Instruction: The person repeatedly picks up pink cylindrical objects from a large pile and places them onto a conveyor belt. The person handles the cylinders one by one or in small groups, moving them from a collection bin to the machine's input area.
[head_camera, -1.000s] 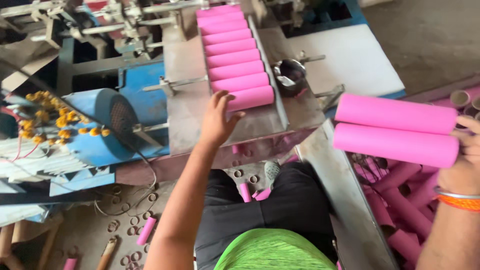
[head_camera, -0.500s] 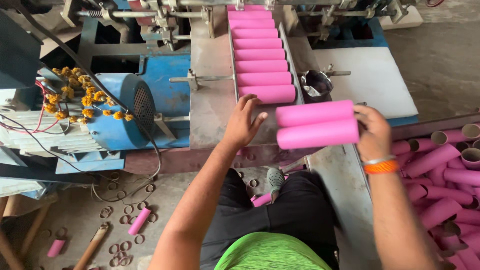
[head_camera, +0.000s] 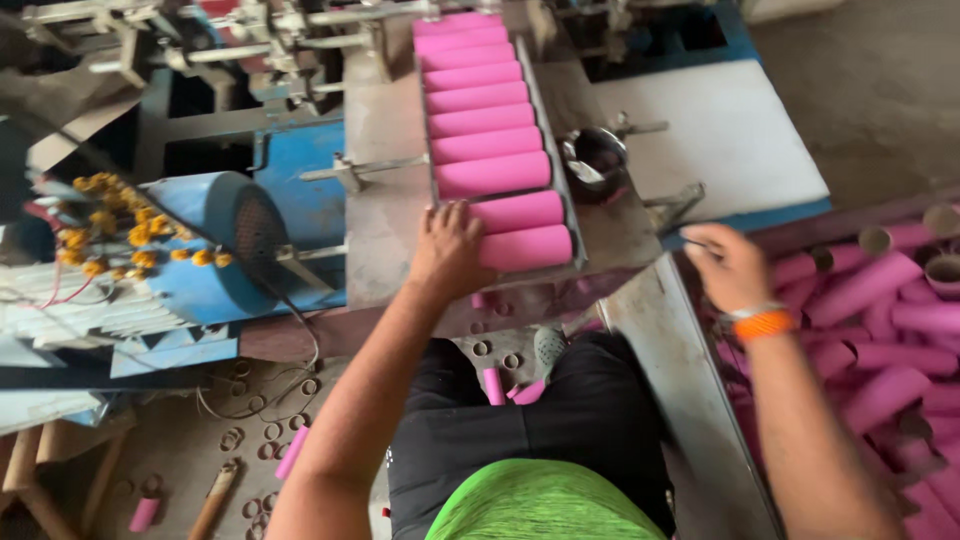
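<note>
1. Two bare hands are at work over a grey metal machine bed (head_camera: 385, 120). The left hand (head_camera: 452, 245) lies flat, fingers spread, against the left ends of the two nearest pink tubes (head_camera: 520, 230); it grips nothing.
2. The right hand (head_camera: 728, 265), with an orange wristband (head_camera: 762, 323), hovers above the slanted metal chute (head_camera: 670, 370). Its fingers are loosely curled and hold nothing that can be made out.
3. The pink tubes lie side by side in a long feed tray (head_camera: 575, 215) that runs away from the person, each tube touching the next. The two nearest sit at the tray's lower end, the last one against its end wall.
4. Just right of the tray stands a small dark metal bowl (head_camera: 593, 160), and beyond it a pale flat panel (head_camera: 720, 125) edged in blue.
5. Left of the bed is a blue electric motor (head_camera: 215, 245), with a string of yellow flowers (head_camera: 100, 225) draped near it.
6. On the right, a heap of pink tubes (head_camera: 880, 320) lies loose, some showing open ends.
7. The floor (head_camera: 180, 450) is dusty and strewn with small cardboard rings and a few short pink pieces. The person wears black trousers and a green top.
</note>
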